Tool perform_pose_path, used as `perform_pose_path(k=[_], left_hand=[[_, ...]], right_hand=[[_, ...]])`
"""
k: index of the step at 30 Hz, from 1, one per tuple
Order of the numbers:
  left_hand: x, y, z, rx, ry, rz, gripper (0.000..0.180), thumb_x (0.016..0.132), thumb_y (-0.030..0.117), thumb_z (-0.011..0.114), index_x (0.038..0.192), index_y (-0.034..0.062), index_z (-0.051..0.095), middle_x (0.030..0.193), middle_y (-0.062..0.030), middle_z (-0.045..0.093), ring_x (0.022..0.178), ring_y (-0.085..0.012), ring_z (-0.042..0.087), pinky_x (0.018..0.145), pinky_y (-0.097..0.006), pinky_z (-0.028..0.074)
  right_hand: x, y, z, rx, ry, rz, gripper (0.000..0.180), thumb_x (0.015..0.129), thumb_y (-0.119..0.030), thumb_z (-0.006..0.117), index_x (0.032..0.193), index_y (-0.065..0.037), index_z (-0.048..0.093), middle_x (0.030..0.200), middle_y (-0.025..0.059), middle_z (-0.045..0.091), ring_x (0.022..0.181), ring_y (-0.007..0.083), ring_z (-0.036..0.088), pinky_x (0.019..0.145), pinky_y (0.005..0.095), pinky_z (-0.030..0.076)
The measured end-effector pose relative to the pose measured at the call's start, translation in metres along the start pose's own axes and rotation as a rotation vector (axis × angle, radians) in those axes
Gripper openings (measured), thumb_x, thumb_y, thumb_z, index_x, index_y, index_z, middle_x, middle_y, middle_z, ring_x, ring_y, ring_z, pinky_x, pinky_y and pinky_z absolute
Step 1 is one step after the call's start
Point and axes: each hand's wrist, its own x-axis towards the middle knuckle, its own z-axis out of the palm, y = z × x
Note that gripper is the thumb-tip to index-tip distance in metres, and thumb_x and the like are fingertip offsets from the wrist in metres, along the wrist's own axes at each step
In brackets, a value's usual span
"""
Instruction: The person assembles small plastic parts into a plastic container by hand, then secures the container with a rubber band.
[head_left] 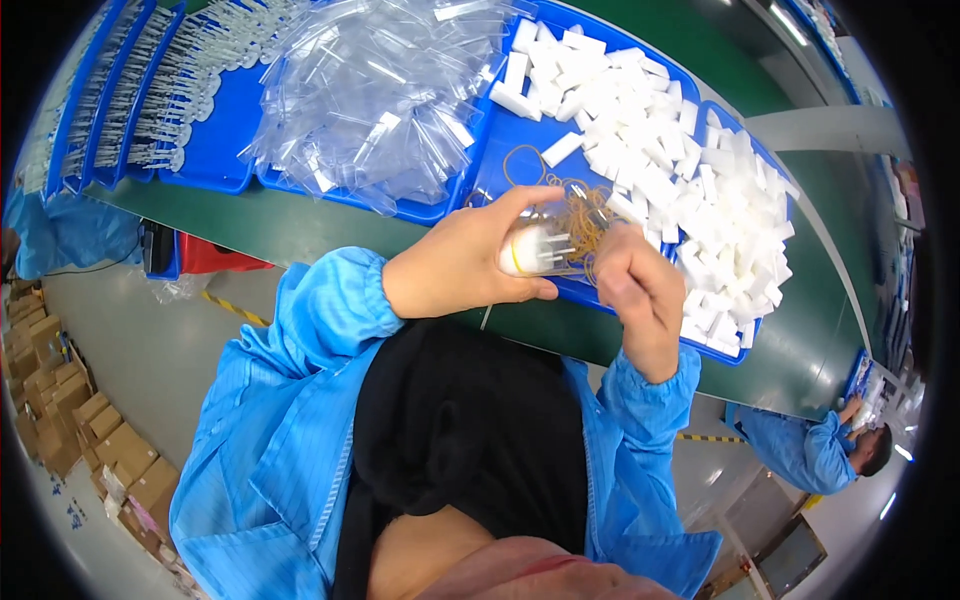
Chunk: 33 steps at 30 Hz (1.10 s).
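My left hand (455, 255) is wrapped round a small bundle (530, 250) with a white rounded end and several thin white prongs pointing right. Clear plastic film seems to surround it, and a yellowish rubber band circles its white end. My right hand (643, 290) is closed in a pinch just right of the prongs; what its fingers hold, if anything, is hidden. Beyond both hands lies a heap of tan rubber bands (590, 215) in a blue tray (497, 150). A single larger rubber band (523, 147) rests apart from the heap.
White foam blocks (640, 130) fill the far part of that tray, with more foam blocks (735, 240) in another at right. Clear plastic bags (370, 90) pile up at far left, beside racks of thin white parts (170, 110). A co-worker (800, 450) sits at the right.
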Motion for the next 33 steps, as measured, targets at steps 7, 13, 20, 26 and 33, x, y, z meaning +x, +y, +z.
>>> perform_pose_path(k=[7, 13, 20, 26, 33], left_hand=[[0.005, -0.005, 0.003, 0.139, -0.002, 0.052, 0.075, 0.075, 0.025, 0.085, 0.137, 0.0064, 0.048, 0.106, -0.0228, 0.069, 0.096, -0.0388, 0.069, 0.082, -0.040, 0.054], [0.003, -0.005, -0.005, 0.000, -0.007, 0.068, 0.061, 0.083, 0.026, 0.080, 0.130, 0.0031, 0.050, 0.096, -0.0134, 0.066, 0.079, -0.0226, 0.067, 0.073, -0.035, 0.055], [0.001, -0.003, -0.006, -0.537, -0.063, -0.166, 0.058, 0.090, 0.022, 0.075, 0.135, 0.0002, 0.045, 0.103, -0.0109, 0.063, 0.082, -0.0136, 0.065, 0.071, -0.029, 0.055], [-0.003, 0.003, -0.011, -0.452, -0.125, -0.150, 0.082, 0.088, 0.020, 0.078, 0.151, 0.0019, 0.029, 0.109, -0.0139, 0.065, 0.087, -0.0158, 0.066, 0.077, -0.030, 0.055], [-0.013, 0.014, -0.015, 0.028, 0.039, 0.253, 0.092, 0.077, 0.013, 0.085, 0.153, 0.0083, 0.033, 0.123, -0.0119, 0.064, 0.109, -0.0237, 0.064, 0.098, -0.039, 0.050]], right_hand=[[0.021, 0.011, -0.014, 0.824, 0.562, -0.209, 0.020, 0.094, -0.017, 0.050, 0.076, -0.008, 0.046, 0.081, 0.0068, 0.048, 0.077, 0.0188, 0.043, 0.074, 0.0318, 0.036], [0.014, 0.024, 0.002, -0.593, 0.212, -0.113, 0.022, 0.090, -0.003, 0.067, 0.111, -0.001, 0.070, 0.113, 0.0158, 0.066, 0.109, 0.0314, 0.061, 0.093, 0.0376, 0.048], [0.014, 0.001, 0.017, -0.309, 0.420, 0.185, 0.026, 0.092, -0.006, 0.068, 0.117, 0.000, 0.066, 0.111, 0.0124, 0.068, 0.086, 0.0169, 0.065, 0.073, 0.0280, 0.052], [0.023, 0.015, 0.021, 0.399, 0.097, 0.222, 0.037, 0.093, -0.008, 0.068, 0.128, 0.000, 0.059, 0.107, 0.0061, 0.064, 0.090, 0.0113, 0.064, 0.075, 0.0253, 0.052], [0.020, 0.017, 0.017, 0.634, 0.221, 0.313, 0.036, 0.095, -0.018, 0.067, 0.126, -0.001, 0.060, 0.108, 0.0038, 0.065, 0.093, 0.0095, 0.062, 0.078, 0.0229, 0.049]])
